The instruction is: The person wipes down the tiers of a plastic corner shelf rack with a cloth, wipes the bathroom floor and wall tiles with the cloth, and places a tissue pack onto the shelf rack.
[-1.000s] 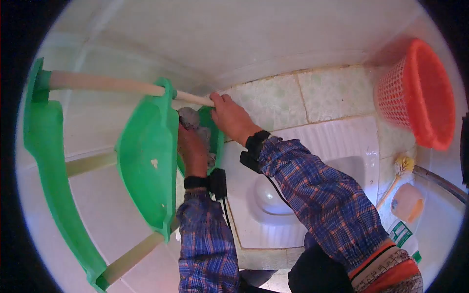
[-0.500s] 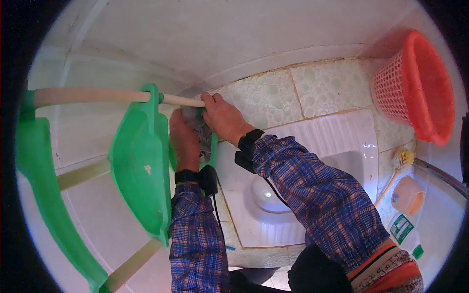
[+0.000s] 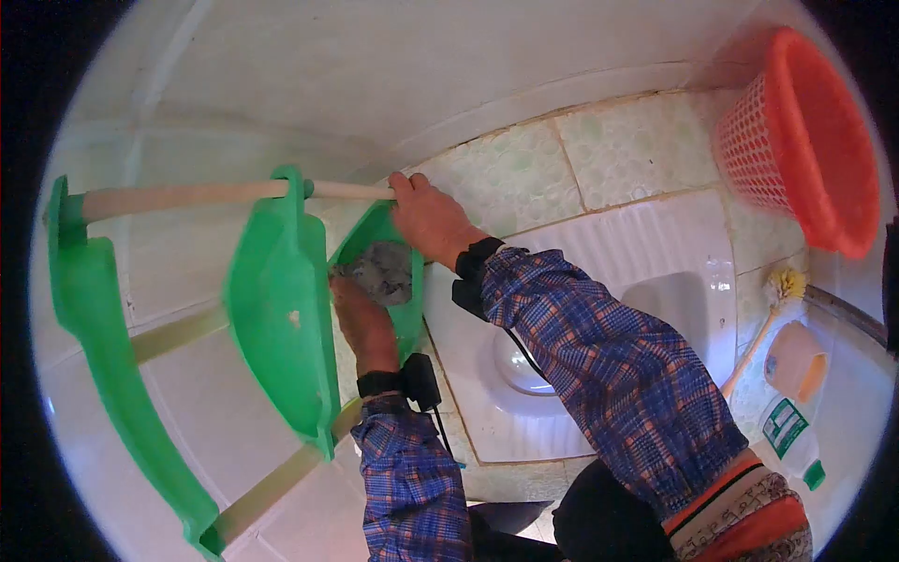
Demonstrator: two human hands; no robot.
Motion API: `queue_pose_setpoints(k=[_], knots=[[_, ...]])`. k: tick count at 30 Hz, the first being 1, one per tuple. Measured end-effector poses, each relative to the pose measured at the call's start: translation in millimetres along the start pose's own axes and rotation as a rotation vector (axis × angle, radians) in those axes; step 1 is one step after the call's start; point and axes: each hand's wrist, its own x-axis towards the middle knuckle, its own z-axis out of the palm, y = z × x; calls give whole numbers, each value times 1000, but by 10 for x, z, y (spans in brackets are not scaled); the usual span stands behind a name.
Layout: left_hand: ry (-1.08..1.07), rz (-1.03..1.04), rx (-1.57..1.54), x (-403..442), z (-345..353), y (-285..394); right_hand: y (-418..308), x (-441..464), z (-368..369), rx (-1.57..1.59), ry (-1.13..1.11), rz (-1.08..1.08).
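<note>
A green corner rack stands at the left, with an upper shelf, a middle shelf and a lower shelf joined by pale poles. My right hand is closed round the end of the pale pole at the lower shelf's corner. A grey crumpled cloth lies against the inside of the lower shelf. My left hand has its fingers closed on the cloth's left edge; the fingertips are partly hidden.
A white squat toilet is set in the tiled floor. An orange basket stands at the upper right. Below it are a yellow-headed brush, a pale pink container and a white bottle with a green cap.
My left hand has moved down along the lower shelf, and more of the grey cloth shows. My right hand keeps its hold on the pole. The view has shifted slightly.
</note>
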Motion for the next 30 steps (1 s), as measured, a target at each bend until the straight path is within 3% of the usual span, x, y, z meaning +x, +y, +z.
queue_pose_setpoints(k=[3,6,8,11,14,15,17,20,23,26,29,30], knots=[[-166,-45,128,-237,-2,135,-16,-6,-47,9,-20,-3],[-292,-70,244,-367,-71,257,43,2,61,7,132,-95],[-423,-178,275,-292,-323,551,35,12,25,5,35,-50],[-101,206,176,-183,-247,450,40,2,5,32,17,-59],[-3,526,83,94,355,17,31,-14,-6,37,34,-75],[12,510,98,106,353,63,28,-10,-12,35,37,-74],[42,473,134,98,322,131,21,-9,-18,31,20,-53],[-206,112,285,26,194,165,-11,-16,-74,22,-8,-37],[-425,-382,379,-283,-173,600,36,-11,3,30,27,-54],[-348,-249,564,-277,-289,509,24,0,3,27,39,-40],[242,55,224,8,124,-167,24,0,21,19,25,-29],[127,103,164,52,160,-106,25,15,19,18,24,-32]])
